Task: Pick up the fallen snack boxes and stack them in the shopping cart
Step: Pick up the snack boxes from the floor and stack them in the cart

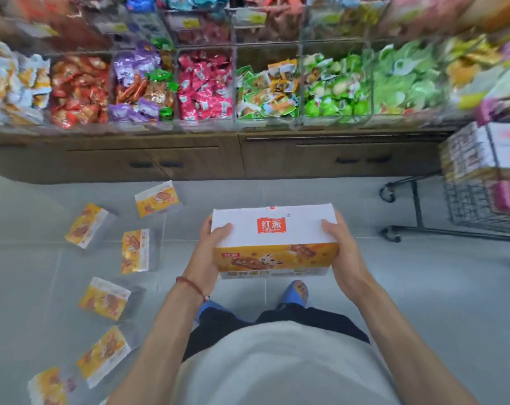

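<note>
Head camera, looking down: both hands grip one snack box point(274, 232) by its short ends. The left hand point(215, 252) is curled round the left end with the thumb on the white top, and the right hand point(339, 247) clasps the right end the same way. The box is level, held in front of the body above the floor point(393, 287), with its white lid and red logo facing up and its orange printed side facing the person. A red string bracelet point(192, 285) circles the left wrist, and blue slippers point(296, 293) show below the box. Left of the hands, six fallen boxes point(135, 251) of the same orange-and-white kind lie scattered flat on the tiles, apart from each other. A pale corner at the bottom edge may be a seventh, but that cannot be told. At the right edge stands the wire shopping cart point(475, 206), well apart from the held box. It holds stacked boxes point(469, 153) rising above its rim and pink packs lower down, too blurred to count. Beyond, a wooden cabinet point(277, 159) carries a row of clear bins point(204, 86) filled with wrapped snacks in red, purple, pink, green and yellow.
</note>
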Motion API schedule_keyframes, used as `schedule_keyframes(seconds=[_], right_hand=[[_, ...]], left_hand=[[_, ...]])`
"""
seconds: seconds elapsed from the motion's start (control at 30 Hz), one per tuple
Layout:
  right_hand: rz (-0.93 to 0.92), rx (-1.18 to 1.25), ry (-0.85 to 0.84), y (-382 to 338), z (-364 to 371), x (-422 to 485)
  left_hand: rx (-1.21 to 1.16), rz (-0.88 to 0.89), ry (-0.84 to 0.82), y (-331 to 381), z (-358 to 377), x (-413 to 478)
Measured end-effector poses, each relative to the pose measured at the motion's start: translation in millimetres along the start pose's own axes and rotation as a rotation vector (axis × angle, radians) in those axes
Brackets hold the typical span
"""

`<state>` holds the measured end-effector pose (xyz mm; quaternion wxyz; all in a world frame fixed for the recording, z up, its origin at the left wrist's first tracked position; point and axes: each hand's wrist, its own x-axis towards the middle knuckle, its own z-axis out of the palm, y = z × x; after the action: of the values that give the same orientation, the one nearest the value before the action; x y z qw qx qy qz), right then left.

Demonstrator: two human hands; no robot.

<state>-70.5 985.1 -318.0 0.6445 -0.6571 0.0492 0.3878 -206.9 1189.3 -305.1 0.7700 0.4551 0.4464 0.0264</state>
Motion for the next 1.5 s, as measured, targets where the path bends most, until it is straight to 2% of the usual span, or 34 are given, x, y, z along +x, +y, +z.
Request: schedule_keyframes(seconds=[0.3,0.67,0.97,1.27,1.5], right_hand=[[-0.053,0.184,0.257,-11.2,-125.2,-15.1],[0.011,0.201,0.587,-29.9,-215.5,33.3],[-0.022,0.402,0.751,-70.5,-273.8,55.7],[-0.101,0.412,0.825,-93.5,-379.8,64.9],[-0.092,0.361,0.749,-115.7,-488.6,56.3]], left_hand=[[0.214,-0.087,-0.250,-3.3,147.2,34.8],[0.522,-0.085,-0.335,5.6,298.1,117.9],[0.718,-0.031,-0.469,31.7,422.1,163.1],[0.753,0.075,-0.519,10.6,536.0,163.3],[0.711,0.148,-0.455,-27.2,625.7,139.2]])
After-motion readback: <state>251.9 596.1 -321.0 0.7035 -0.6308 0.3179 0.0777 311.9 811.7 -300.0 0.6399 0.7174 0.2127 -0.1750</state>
